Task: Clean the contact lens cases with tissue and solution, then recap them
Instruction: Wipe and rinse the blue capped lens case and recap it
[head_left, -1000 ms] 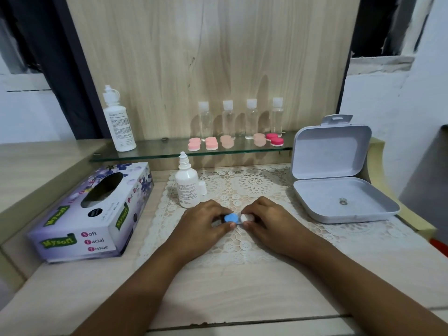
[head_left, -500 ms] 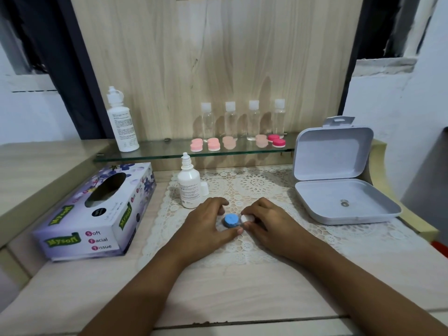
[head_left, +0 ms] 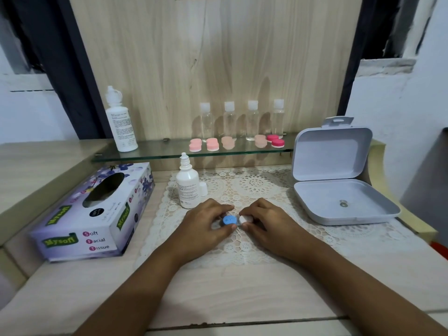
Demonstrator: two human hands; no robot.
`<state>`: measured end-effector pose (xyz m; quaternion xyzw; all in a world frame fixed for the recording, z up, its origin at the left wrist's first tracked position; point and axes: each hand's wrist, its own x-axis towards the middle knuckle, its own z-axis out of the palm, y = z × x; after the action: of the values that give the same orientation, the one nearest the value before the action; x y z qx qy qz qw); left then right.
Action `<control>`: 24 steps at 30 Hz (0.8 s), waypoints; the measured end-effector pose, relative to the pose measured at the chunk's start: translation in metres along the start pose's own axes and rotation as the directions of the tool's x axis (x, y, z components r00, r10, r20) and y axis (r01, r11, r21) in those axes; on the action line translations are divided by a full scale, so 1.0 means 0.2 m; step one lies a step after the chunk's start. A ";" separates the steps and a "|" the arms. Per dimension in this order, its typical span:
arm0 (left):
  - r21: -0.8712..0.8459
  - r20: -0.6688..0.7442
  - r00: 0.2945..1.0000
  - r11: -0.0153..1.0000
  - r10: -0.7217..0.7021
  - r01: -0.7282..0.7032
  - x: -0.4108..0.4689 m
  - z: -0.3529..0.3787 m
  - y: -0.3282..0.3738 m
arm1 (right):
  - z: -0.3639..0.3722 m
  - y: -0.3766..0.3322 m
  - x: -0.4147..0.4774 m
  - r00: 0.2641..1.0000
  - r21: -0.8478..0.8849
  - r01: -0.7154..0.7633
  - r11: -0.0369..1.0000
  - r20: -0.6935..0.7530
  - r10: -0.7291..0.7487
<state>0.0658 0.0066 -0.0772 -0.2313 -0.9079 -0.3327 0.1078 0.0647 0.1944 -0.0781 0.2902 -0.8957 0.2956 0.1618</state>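
Four clear bottles (head_left: 229,122), two white bottles (head_left: 187,187), six lens cases (head_left: 212,144) (five pink).

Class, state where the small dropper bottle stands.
In the head view, the dropper bottle stands upright on the lace mat, left of centre, behind the left hand, right of the tissue box.

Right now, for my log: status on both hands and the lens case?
Left hand pinches blue cap. Right hand holds white cap. Case on lace mat; dropper bottle close behind.
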 end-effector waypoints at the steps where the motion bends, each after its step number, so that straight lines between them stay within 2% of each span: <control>1: 0.018 0.005 1.000 1.000 0.003 -0.004 0.00 0.00 0.00 | 0.00 0.00 0.00 1.000 0.002 0.001 1.000 -0.001 -0.001; 4: 0.023 0.053 0.998 0.999 0.031 -0.033 -0.01 0.00 0.01 | 0.00 0.00 0.00 1.000 0.002 0.002 1.000 0.003 -0.002; 6: -0.036 0.082 0.996 0.999 0.021 -0.018 -0.01 -0.01 0.01 | 0.00 0.00 0.00 1.000 -0.003 0.000 1.000 0.003 0.000; 9: -0.083 0.069 0.997 0.996 0.019 -0.013 -0.01 0.00 0.01 | 0.00 0.00 0.00 1.000 -0.009 -0.001 1.000 0.001 0.001; 18: 0.003 -0.048 0.998 0.999 0.048 -0.048 -0.01 -0.01 0.02 | 0.00 0.00 0.00 1.000 0.010 -0.002 1.000 -0.007 0.002; 24: 0.081 -0.039 0.997 0.995 0.062 -0.059 0.00 0.00 0.03 | 0.00 0.00 0.00 1.000 0.004 0.004 1.000 -0.001 -0.004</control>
<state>0.0689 0.0094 -0.0742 -0.2473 -0.9105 -0.2976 0.1459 0.0654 0.1946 -0.0777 0.2923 -0.8944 0.2971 0.1622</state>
